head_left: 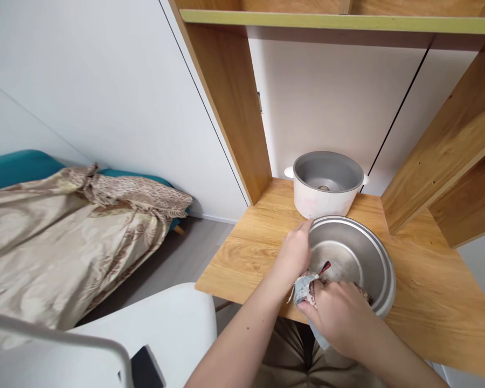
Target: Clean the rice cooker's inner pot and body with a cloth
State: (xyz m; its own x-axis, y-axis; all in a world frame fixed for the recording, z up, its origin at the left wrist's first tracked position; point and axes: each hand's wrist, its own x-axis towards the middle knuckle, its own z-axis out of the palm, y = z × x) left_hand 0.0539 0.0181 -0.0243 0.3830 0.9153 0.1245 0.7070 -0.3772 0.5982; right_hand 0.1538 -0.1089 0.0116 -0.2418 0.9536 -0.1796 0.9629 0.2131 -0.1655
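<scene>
A round metal inner pot point(372, 258) stands on the wooden desktop near its front edge, with its open top tilted towards me. My left hand point(295, 250) is closed on the left side of its rim. Bunched in my right hand point(341, 315) is a patterned cloth point(306, 288) with a light blue side, pressed over the near rim and partly inside the pot. A small dark red tip shows by the cloth, perhaps a tag. Just behind the pot sits a white rice cooker body point(323, 203), lidless, with a grey inside and two side handles.
Wooden uprights point(236, 97) flank the desktop point(242, 253), and a shelf point(327, 21) runs above. At lower left stands a white chair point(173, 318) with a dark phone-like object point(145, 369) on it. A sofa under a beige cover point(56, 231) is farther left.
</scene>
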